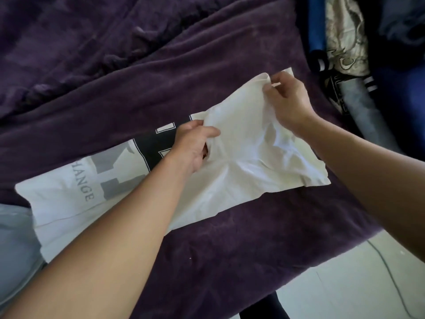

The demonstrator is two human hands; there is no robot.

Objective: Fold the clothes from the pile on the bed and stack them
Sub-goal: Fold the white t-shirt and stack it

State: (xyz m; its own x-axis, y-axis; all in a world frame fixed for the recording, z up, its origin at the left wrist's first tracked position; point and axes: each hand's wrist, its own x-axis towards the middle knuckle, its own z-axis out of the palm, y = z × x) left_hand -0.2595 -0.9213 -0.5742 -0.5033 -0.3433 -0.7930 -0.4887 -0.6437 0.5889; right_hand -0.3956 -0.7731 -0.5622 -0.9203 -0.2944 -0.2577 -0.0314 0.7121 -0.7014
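Observation:
A white T-shirt [241, 157] with a black and grey print lies as a long narrow strip across the purple blanket [161, 77]. Its right end is lifted and folded back over the middle. My left hand [195, 146] grips the near edge of that raised flap, fingers curled under the cloth. My right hand [287, 100] pinches the far corner of the same flap at the upper right. The pile of clothes [349, 54] sits at the top right of the bed, with blue, cream patterned and dark fabrics.
A light grey-blue garment [16, 238] lies at the left edge beside the shirt's left end. The bed's near edge runs along the lower right, with white floor [345, 284] and a thin cable beyond it.

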